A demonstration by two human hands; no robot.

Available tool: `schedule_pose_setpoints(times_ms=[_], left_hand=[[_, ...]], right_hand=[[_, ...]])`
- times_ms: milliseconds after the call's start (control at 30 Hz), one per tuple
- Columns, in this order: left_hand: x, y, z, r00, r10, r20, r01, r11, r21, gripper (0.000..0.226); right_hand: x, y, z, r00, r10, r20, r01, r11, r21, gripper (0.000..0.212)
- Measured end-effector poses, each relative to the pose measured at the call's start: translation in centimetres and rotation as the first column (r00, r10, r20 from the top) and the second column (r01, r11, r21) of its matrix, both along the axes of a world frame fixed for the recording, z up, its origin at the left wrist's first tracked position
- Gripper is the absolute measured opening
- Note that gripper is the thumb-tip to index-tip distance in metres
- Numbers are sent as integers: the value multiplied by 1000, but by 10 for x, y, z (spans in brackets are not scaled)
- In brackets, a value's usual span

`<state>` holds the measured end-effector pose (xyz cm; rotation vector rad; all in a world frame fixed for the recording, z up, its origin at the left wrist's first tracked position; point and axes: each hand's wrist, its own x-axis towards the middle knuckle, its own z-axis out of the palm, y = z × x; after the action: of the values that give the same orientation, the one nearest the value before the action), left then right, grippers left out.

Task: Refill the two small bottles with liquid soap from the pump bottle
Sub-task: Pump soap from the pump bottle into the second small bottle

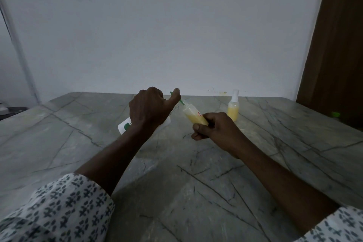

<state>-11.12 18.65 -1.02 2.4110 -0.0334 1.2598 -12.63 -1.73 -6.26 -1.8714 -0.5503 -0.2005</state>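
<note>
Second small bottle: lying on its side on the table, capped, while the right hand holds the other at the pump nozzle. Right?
Not lying: the head view shows the second small bottle standing upright on the table, capped. The right hand does hold the other small bottle at the pump nozzle.

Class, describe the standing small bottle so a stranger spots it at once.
On the grey marble table, follow the far edge toward the brown door. A small bottle of yellow soap stands there. Unlike the tilted bottle in the right hand, it is upright and white-capped.
</note>
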Motion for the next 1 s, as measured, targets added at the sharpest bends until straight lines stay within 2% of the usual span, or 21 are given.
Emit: schedule_pose_setpoints(times_ms=[100,233,367,633,1000], left_hand=[[-1,-1,0,1000,-5,1,5,1000,11,74],[-1,-1,0,1000,-27,8,27,999,-17,70],[0,-2,-1,999,-21,28,22,1000,-10,64],[2,-2,-4,999,41,16,-42,999,16,80],[4,-3,-3,999,30,14,-30,1000,1,69]], right_hand=[[-1,1,0,1000,3,-1,-3,1000,-10,34],[-2,2,0,999,2,32,0,999,-47,18],[-3,3,-1,998,-18,56,22,998,-66,14],[2,2,2,947,-213,240,277,921,-274,36],[2,3,1,947,-202,249,277,906,-320,43]])
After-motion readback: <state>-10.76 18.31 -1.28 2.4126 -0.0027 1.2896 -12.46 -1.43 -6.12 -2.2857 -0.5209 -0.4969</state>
